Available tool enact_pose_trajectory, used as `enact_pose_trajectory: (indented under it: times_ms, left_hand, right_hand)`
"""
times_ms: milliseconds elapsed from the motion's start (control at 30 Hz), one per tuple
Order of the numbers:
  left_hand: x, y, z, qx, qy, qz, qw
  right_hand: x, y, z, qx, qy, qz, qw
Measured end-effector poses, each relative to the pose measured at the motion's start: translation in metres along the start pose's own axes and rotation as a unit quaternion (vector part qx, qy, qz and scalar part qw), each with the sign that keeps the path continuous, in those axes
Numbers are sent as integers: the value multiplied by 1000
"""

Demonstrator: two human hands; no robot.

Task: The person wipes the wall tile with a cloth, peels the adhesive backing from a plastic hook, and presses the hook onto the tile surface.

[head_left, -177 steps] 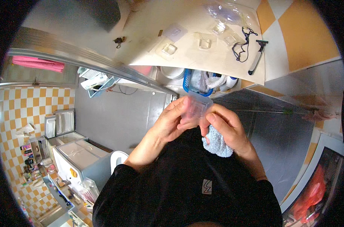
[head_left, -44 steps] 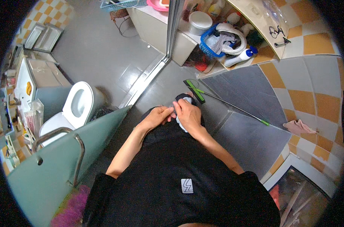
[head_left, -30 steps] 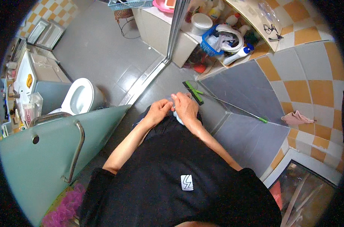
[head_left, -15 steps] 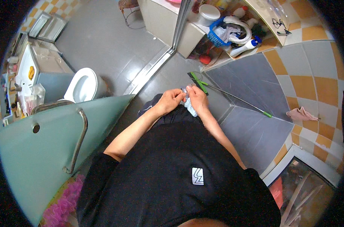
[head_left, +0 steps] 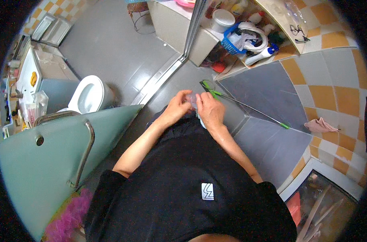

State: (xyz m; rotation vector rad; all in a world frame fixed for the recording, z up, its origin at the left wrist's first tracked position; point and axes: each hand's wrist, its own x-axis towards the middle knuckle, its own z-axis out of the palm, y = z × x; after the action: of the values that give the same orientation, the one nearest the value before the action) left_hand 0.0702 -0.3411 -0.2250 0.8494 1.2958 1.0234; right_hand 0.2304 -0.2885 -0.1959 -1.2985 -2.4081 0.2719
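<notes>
In front of my waist, my left hand [head_left: 177,108] is closed around a small clear, see-through object [head_left: 193,101] whose exact kind I cannot make out. On its other side, my right hand [head_left: 211,111] presses its curled fingers against the same object. Below the right hand a bit of light-blue cloth [head_left: 202,122] shows, mostly hidden by that hand; it seems to be tucked in the palm. Beyond the hands lies a squeegee [head_left: 256,110] with a thin pole and green ends, leaning along the grey tiled wall.
A frosted glass panel [head_left: 62,149] with a metal handle stands on the left, near a white toilet [head_left: 90,94]. A metal door track [head_left: 159,80] crosses the floor. At the upper right, shelves hold a blue basket [head_left: 233,40] and a white bottle [head_left: 261,55]. A pink cloth [head_left: 321,125] hangs on the wall.
Both hands have shifted slightly apart, showing more of the clear object between them. Less of the light-blue cloth shows now under my right hand.
</notes>
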Motion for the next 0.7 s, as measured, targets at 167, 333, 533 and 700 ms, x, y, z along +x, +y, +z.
enact_pose_trajectory:
  times_ms: [167,333,533,700]
  left_hand:
    - [7,15,2,-51,-77,-141,986]
    - [20,-18,13,182,77,16,980]
    - [16,-7,25,261,137,13,955]
    - [-15,22,29,295,110,-13,949]
  right_hand:
    - [-4,0,4,57,-6,11,998]
    - [-7,-1,11,35,-20,53,998]
    - [-10,3,24,51,-80,141,985]
    - [-53,124,47,-49,-205,349,913]
